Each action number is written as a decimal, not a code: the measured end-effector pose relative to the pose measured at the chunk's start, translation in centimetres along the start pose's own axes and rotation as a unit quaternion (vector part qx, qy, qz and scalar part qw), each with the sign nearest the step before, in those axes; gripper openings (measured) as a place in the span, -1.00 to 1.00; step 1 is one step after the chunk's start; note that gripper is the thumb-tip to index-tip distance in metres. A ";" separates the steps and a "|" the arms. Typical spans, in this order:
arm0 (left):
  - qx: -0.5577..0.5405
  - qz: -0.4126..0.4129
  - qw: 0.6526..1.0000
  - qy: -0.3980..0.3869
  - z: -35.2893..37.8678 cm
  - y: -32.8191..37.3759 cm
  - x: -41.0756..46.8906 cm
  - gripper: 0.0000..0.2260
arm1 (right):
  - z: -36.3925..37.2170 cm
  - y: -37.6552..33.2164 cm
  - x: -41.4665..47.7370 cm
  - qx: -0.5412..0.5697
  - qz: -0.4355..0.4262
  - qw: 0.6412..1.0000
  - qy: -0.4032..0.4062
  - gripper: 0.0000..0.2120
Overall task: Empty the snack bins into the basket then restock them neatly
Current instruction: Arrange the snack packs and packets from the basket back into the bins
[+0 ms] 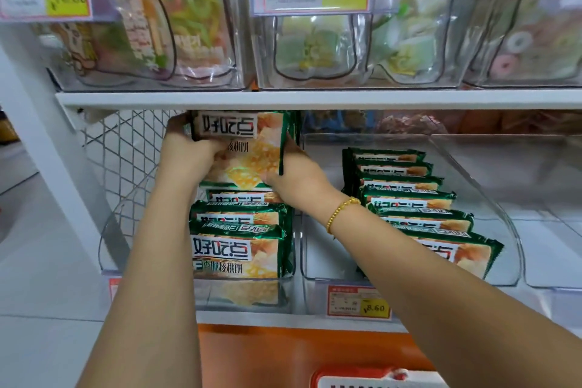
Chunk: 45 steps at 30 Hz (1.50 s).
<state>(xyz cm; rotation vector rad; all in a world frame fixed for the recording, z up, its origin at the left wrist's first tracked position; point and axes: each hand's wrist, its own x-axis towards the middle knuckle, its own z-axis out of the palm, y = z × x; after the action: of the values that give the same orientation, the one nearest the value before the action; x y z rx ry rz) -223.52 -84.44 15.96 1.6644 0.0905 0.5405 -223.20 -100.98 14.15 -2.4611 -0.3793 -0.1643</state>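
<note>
Left hand [185, 151] and right hand [299, 176] grip 1 packet [245, 148], seemingly brushing the shelf [315, 99] overhead.

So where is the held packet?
Head view: the packet is centre-left, between left hand and right hand, behind the stack in the left bin, under the shelf.

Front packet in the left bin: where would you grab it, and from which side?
I'd pinch its crimped top edge, coming from above. The front packet stands upright facing out, its sides close to the walls of the left bin and another packet right behind, so only the top is free.
</note>
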 end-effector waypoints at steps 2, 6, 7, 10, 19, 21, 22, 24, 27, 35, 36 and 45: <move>0.001 -0.025 1.000 0.010 -0.4 -0.5 -0.1 -0.62 | -0.1 -0.3 -0.4 -0.008 -0.004 1.000 -0.001 -0.21; 0.004 -0.062 0.996 -0.058 -0.4 -1.3 -0.3 -0.62 | -0.1 -0.6 -1.0 -0.029 0.009 1.000 0.002 -0.18; 0.002 -0.067 0.996 -0.062 -0.3 -1.4 -0.3 -0.62 | -0.1 -0.6 -1.2 -0.031 0.009 0.999 0.003 -0.17; -0.050 -0.074 0.994 -0.068 -0.2 -1.2 -0.1 -0.58 | -0.4 -0.5 -1.5 -0.013 0.003 1.000 -0.001 -0.20; -0.053 -0.112 0.980 -0.158 -0.1 -1.6 0.3 -0.33 | -0.8 0.3 -1.9 0.006 0.012 1.000 0.015 -0.26; -0.040 -0.109 0.978 -0.175 -0.1 -1.2 0.2 -0.38 | -0.7 0.5 -1.9 0.009 0.017 1.000 0.023 -0.25; -0.035 -0.104 0.980 -0.167 -0.2 -1.1 0.1 -0.40 | -0.6 0.6 -1.8 0.010 0.017 0.999 0.027 -0.23; -0.023 -0.087 0.987 -0.134 -0.3 -1.1 -0.4 -0.45 | -0.5 0.6 -1.8 0.009 0.013 0.999 0.033 -0.21; 0.016 -0.043 0.995 -0.083 -0.3 -0.8 -1.1 -0.54 | -0.4 0.5 -1.8 0.007 0.017 0.999 0.036 -0.22; 0.198 0.027 0.979 -0.034 0.1 0.7 -4.0 -0.54 | -2.6 -0.2 -6.1 0.003 0.010 1.000 0.012 -0.37; 0.248 0.048 0.968 -0.006 0.2 1.3 -4.8 -0.54 | -3.4 -0.1 -7.3 -0.003 -0.009 1.000 0.021 -0.46; 0.214 0.259 0.938 -0.090 5.5 3.0 -22.5 -0.67 | -10.1 8.6 -24.5 -0.069 0.007 0.996 -0.050 -0.54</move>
<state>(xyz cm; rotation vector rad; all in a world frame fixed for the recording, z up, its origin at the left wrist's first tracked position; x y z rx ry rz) -241.96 -98.14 11.79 2.1719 -0.4028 0.7987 -244.10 -119.31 12.04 -2.6154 -0.4050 -0.0632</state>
